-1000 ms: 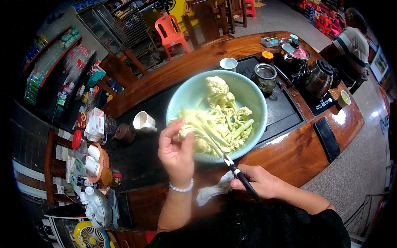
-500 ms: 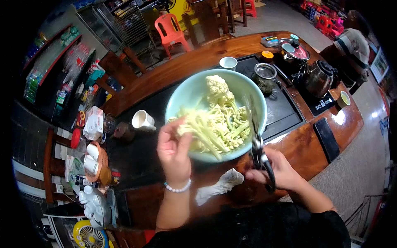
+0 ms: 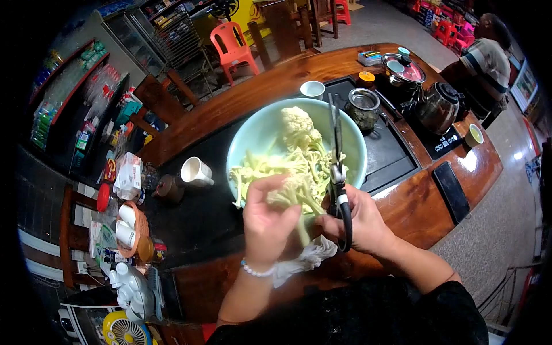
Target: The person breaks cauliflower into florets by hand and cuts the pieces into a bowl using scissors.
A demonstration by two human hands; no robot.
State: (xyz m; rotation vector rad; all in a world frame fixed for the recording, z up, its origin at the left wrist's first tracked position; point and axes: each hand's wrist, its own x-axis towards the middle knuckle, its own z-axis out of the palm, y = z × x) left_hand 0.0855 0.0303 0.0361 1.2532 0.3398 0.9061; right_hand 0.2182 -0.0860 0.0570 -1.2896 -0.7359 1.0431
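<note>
Over the near rim of a pale green bowl (image 3: 238, 135), my left hand (image 3: 269, 221) holds a cauliflower piece (image 3: 296, 195) between thumb and fingers, its stems pointing down and right. My right hand (image 3: 363, 221) grips black-handled scissors (image 3: 337, 167), whose blades point up over the bowl's right side. The right thumb and fingertips are at the stems of the held piece; whether they pinch it is hard to tell. More cauliflower (image 3: 298, 123) lies inside the bowl. A crumpled white tissue (image 3: 307, 259) rests on the wooden table just below the hands.
A white mug (image 3: 196, 172) stands left of the bowl, a small cup (image 3: 312, 89) behind it. To the right are a glass jar (image 3: 363, 106), a kettle (image 3: 440, 108), a pot (image 3: 402, 69) and a phone (image 3: 451, 191). A person (image 3: 486, 63) sits at the far right.
My left hand has moved right and nearer to me with a cauliflower piece. The scissors first swung upright away from the stems; my right hand has since come in beside the left.
</note>
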